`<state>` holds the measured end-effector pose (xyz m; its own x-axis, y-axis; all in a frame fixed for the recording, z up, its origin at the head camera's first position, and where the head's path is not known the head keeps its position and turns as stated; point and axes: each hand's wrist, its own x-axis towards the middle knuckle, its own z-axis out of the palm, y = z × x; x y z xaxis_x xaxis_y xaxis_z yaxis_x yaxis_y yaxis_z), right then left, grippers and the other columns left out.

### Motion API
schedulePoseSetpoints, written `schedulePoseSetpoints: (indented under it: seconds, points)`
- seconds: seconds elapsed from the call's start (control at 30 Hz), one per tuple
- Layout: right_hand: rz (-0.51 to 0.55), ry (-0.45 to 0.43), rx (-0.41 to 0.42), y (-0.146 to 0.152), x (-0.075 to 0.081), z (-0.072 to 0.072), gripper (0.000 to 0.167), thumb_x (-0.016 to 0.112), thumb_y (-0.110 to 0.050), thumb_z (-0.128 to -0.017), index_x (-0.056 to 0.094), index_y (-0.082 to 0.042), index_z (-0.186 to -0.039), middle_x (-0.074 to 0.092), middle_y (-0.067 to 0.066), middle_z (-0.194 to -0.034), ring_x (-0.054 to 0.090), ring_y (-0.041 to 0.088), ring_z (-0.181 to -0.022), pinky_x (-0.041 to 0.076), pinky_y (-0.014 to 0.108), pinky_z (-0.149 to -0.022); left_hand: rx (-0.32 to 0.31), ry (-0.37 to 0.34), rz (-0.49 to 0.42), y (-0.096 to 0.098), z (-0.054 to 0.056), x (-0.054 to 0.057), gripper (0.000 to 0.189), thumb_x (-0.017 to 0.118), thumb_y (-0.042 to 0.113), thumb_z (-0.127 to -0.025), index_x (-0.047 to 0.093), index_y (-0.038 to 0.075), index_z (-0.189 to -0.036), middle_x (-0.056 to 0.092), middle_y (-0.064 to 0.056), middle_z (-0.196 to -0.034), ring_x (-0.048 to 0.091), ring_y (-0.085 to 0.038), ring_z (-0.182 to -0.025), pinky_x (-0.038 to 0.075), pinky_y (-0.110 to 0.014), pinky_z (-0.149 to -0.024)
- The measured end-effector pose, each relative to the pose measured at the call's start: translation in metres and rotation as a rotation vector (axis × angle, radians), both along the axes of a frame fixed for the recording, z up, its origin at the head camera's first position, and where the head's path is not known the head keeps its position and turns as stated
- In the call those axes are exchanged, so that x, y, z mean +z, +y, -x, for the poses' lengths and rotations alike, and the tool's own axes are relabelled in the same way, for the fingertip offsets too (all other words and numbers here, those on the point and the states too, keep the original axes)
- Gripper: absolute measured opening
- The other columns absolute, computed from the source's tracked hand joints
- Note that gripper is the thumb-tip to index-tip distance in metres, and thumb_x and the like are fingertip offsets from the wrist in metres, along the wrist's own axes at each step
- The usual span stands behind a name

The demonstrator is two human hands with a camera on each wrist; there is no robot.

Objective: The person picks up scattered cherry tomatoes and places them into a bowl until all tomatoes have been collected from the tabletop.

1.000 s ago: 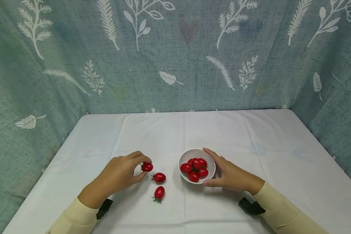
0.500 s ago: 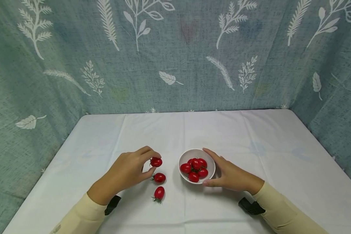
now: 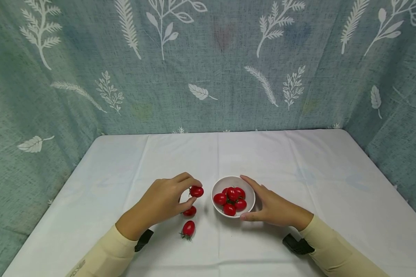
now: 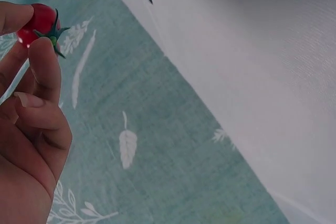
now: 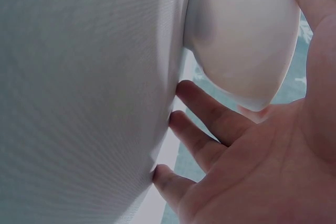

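My left hand (image 3: 163, 200) pinches a red cherry tomato (image 3: 197, 191) between thumb and fingertips, above the table just left of the bowl. Its green stem leaves show in the left wrist view, on the held cherry tomato (image 4: 43, 19). A white bowl (image 3: 225, 181) stands upright on the table with several cherry tomatoes (image 3: 232, 193) inside. Around its right side, my right hand (image 3: 277, 207) holds the bowl by thumb and index finger. In the right wrist view the other fingertips (image 5: 186, 87) touch the cloth beside the bowl (image 5: 247, 30).
Two loose cherry tomatoes lie on the white tablecloth (image 3: 263, 154): one tomato (image 3: 190, 211) partly under the left thumb, another tomato (image 3: 188, 228) nearer the front. A green leaf-patterned curtain (image 3: 208, 69) borders the table at the back and sides.
The left hand has lifted its cherry tomato and carried it rightward toward the bowl, passing over a loose tomato. The right hand and bowl have stayed in place.
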<state>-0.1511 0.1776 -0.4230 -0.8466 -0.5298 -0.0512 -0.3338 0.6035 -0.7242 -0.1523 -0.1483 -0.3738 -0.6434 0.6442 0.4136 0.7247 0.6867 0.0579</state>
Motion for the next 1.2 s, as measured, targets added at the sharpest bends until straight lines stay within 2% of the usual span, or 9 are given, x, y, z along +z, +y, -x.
schedulePoseSetpoints:
  seconds: [0.2,0.4,0.6,0.97,1.2]
  points:
    - [-0.001,-0.006,-0.001,0.0,0.001,0.0,0.11,0.081,-0.054,-0.077,0.016,-0.024,-0.161,0.034,0.006,-0.162,0.028,0.034,-0.151,0.01,0.062,-0.121,-0.023,-0.017,0.003,0.01,0.0,0.001,0.029,0.08,0.026,-0.081,0.069,0.025,-0.108,0.066,0.012,-0.101,0.034,0.003,-0.05,0.033,-0.012,-0.049]
    - [-0.005,-0.008,-0.004,-0.001,0.001,0.0,0.108,0.081,-0.052,-0.078,0.017,-0.023,-0.161,0.035,0.007,-0.161,0.03,0.036,-0.15,0.01,0.064,-0.12,-0.039,-0.048,0.017,0.021,0.0,-0.002,0.031,0.08,0.028,-0.082,0.069,0.025,-0.111,0.067,0.011,-0.103,0.043,0.002,-0.053,0.037,-0.012,-0.05]
    - [-0.006,-0.003,-0.006,0.0,0.001,0.0,0.108,0.081,-0.052,-0.078,0.017,-0.024,-0.16,0.037,0.009,-0.16,0.031,0.038,-0.149,0.012,0.066,-0.119,-0.06,-0.05,0.02,0.031,-0.001,-0.003,0.031,0.079,0.031,-0.084,0.069,0.025,-0.113,0.068,0.01,-0.104,0.053,0.0,-0.058,0.042,-0.012,-0.053]
    - [-0.001,-0.016,-0.008,0.0,0.002,0.0,0.11,0.083,-0.049,-0.077,0.016,-0.024,-0.161,0.035,0.007,-0.161,0.03,0.034,-0.15,0.011,0.062,-0.121,-0.116,-0.024,0.007,0.041,0.001,-0.007,0.028,0.079,0.03,-0.084,0.069,0.024,-0.11,0.067,0.01,-0.1,0.051,0.002,-0.056,0.041,-0.011,-0.052]
    - [0.006,-0.03,-0.009,0.001,0.001,0.0,0.11,0.083,-0.05,-0.077,0.015,-0.025,-0.161,0.033,0.006,-0.162,0.028,0.035,-0.151,0.012,0.064,-0.12,-0.132,-0.039,0.001,0.047,0.001,-0.008,0.029,0.08,0.031,-0.084,0.07,0.023,-0.11,0.068,0.009,-0.101,0.054,0.001,-0.058,0.043,-0.01,-0.053]
